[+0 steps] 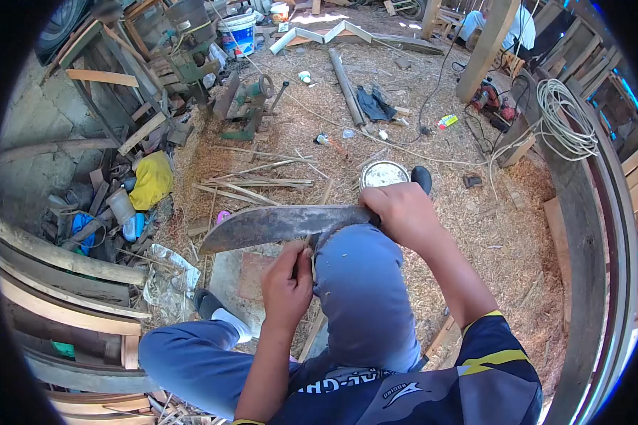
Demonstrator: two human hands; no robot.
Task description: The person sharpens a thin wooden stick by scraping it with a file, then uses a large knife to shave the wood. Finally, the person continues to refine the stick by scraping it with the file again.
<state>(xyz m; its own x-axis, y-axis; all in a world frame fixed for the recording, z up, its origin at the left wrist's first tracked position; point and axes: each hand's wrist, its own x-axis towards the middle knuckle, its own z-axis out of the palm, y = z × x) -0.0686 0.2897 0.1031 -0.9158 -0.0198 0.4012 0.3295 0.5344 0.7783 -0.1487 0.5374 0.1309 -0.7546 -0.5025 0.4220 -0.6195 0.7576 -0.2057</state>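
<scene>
A long, broad-bladed machete (276, 225) lies nearly level across the front of my raised knee, its worn grey blade pointing left. My right hand (404, 212) is wrapped round its dark handle, to the right of the knee. Just under the blade, my left hand (288, 282) is closed beside the knee. A thin strip of wood (310, 241) shows at its fingertips, mostly hidden by the fingers and the blade.
Wood shavings cover the ground, with loose wooden strips (262, 181) ahead on the left. A round metal lid (384, 175) lies beyond my knee. Timber beams (581, 241) and a coiled hose (566, 120) stand right. Another person (521, 30) is at the far right.
</scene>
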